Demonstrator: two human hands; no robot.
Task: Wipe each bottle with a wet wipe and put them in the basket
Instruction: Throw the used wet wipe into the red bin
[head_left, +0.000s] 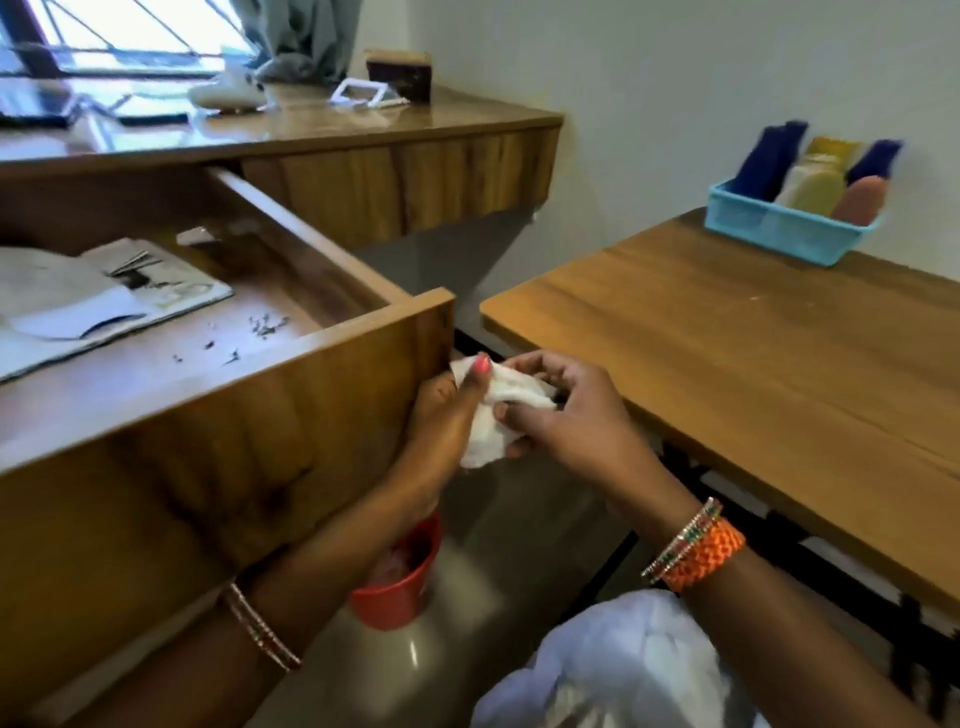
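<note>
Currently both hands, left hand (447, 410) and right hand (566, 400), pinch a wet wipe (498, 410) beside the drawer (291, 395): soft, limp, light; best held bunched.

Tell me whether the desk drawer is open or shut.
Open. The drawer is pulled well out from the desk, so its inside shows, with papers lying on its bottom.

A home room — wooden desk (311, 130), open drawer (291, 332), curtained window (130, 36).
</note>
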